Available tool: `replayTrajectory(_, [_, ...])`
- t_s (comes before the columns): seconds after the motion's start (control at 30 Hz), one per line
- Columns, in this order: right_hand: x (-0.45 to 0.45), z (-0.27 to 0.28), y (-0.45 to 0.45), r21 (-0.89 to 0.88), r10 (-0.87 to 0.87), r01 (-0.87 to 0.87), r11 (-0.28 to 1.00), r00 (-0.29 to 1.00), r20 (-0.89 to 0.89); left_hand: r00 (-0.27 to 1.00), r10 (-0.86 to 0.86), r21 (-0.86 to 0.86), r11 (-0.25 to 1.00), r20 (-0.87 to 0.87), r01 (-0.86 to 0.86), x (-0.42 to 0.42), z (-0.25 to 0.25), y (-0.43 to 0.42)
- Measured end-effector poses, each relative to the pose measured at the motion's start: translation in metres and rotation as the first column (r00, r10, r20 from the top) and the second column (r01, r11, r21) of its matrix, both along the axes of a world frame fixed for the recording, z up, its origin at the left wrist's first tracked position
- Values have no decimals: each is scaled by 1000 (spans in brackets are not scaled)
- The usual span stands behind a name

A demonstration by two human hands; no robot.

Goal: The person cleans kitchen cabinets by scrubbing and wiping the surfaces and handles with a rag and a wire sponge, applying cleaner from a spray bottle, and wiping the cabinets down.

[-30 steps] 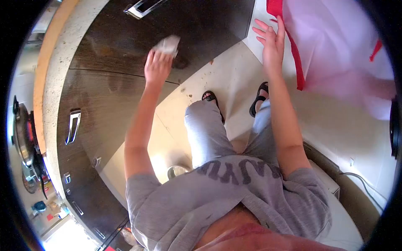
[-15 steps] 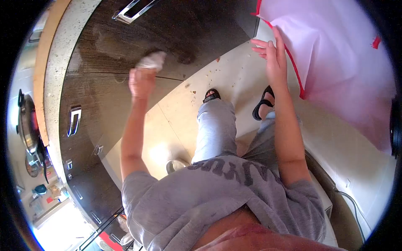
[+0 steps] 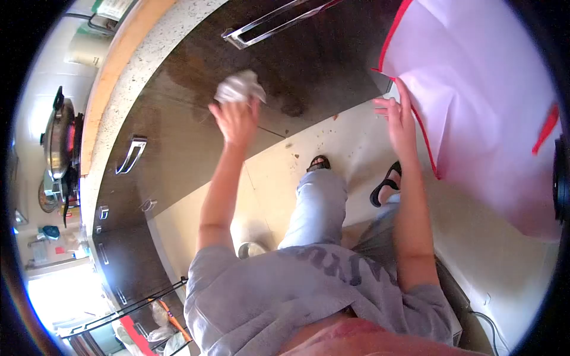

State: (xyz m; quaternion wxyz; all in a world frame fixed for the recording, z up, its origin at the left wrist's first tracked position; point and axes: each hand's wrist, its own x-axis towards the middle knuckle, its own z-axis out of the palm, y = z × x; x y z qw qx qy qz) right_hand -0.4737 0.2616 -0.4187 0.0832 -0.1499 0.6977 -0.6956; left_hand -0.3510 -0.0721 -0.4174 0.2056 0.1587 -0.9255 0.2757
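Note:
My left hand [image 3: 237, 121] holds a crumpled white cloth [image 3: 240, 86] against the dark wood-grain cabinet front [image 3: 184, 113]; the cloth is slightly blurred and covers most of the fingertips. On the right, my right hand [image 3: 401, 124] is open with its fingers stretched out. Its index finger touches the red-trimmed edge of a pale pink fabric sheet [image 3: 475, 107]. Dark wet-looking patches show on the cabinet around the cloth.
A long metal handle [image 3: 273, 24] sticks out from the cabinet above the cloth, and another handle [image 3: 132, 155] sits lower left. Crumbs lie on the beige floor [image 3: 267, 172]. A lidded pan [image 3: 59, 139] stands on the stove beyond the speckled counter edge [image 3: 157, 47].
The view has shifted, so most things sit lower and further right. My left hand still has the white cloth on the cabinet front. My right hand stays at the pink sheet's edge.

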Motion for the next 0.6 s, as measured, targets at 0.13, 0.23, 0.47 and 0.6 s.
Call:
replayTrajectory(0.13, [4, 3, 2, -14, -11, 12, 1000, 999, 43, 845, -74, -133, 991, -529, 3, -33, 96, 11])
replayTrajectory(0.23, [-1, -3, -5, -52, -12, 12, 999, 1000, -10, 894, 3, 75, 997, -448, 35, -42, 29, 16])
replayTrajectory(0.47, [1, -1, 0, -38, 30, -29, 999, 999, 26, 929, -79, 77, 991, -361, 114, -28, 55, 25])
replayTrajectory(0.6, [1, 7, -1, -18, 5, -4, 1000, 999, 53, 838, -92, 77, 985, -538, 157, -42, 104, 25])
